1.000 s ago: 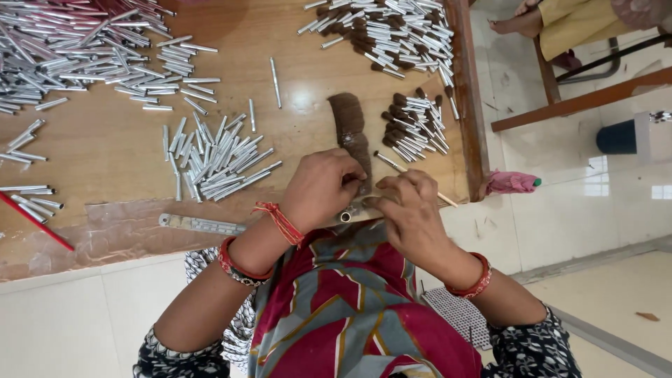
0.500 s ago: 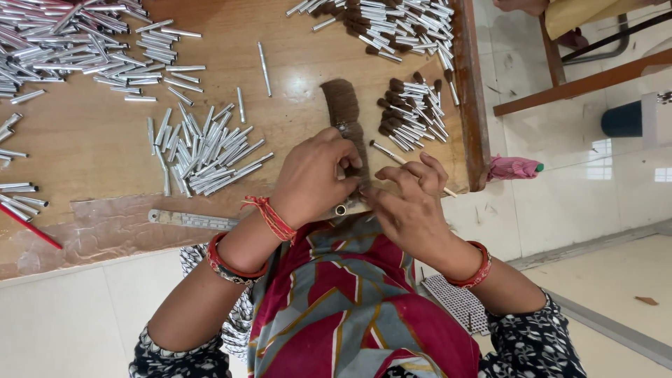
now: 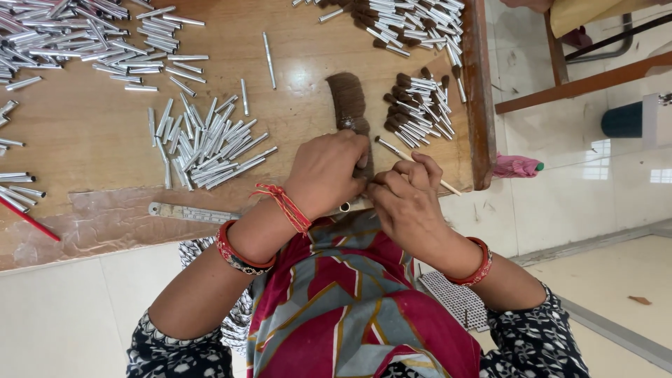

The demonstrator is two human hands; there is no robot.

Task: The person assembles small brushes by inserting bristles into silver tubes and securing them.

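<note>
Head view: the left hand (image 3: 327, 171) is curled tight on a metal tube (image 3: 345, 206) at the wooden table (image 3: 91, 140) edge, pressing the brown bristle tuft (image 3: 350, 105). The right hand (image 3: 406, 199) pinches a thin stick (image 3: 413, 162) (finished brush heads (image 3: 416, 115) piled just beyond).

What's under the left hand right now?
The left hand covers the near end of the brown hair bundle on the wooden table. A small metal tube peeks out below; the fingers' grip is hidden.
</note>
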